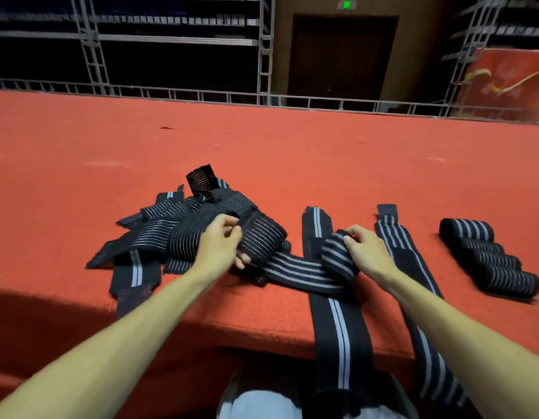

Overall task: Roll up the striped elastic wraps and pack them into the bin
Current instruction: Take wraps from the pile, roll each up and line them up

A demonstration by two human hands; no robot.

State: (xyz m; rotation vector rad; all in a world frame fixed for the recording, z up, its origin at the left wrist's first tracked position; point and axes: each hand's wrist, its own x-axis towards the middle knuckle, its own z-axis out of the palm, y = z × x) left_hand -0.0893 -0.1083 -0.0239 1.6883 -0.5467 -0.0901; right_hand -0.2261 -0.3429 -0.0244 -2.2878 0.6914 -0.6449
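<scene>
A tangled heap of black elastic wraps with thin white stripes [171, 234] lies on the red surface at centre left. My left hand [224, 241] grips a wrap in that heap [262, 237]. My right hand [363, 247] holds the partly rolled end of a striped wrap [337, 258], whose loose tail [295, 272] runs left toward the heap. Two long wraps lie flat and hang over the near edge: one [337, 328] in the middle, one [392, 234] under my right forearm. Several finished rolls [488, 258] sit in a row at the right. No bin is identifiable.
The red carpeted platform [262, 146] stretches far ahead, bordered by a metal truss rail [292, 101]. A small black slotted piece [201, 178] stands at the back of the heap. The platform's near edge [232, 334] drops off just before my lap.
</scene>
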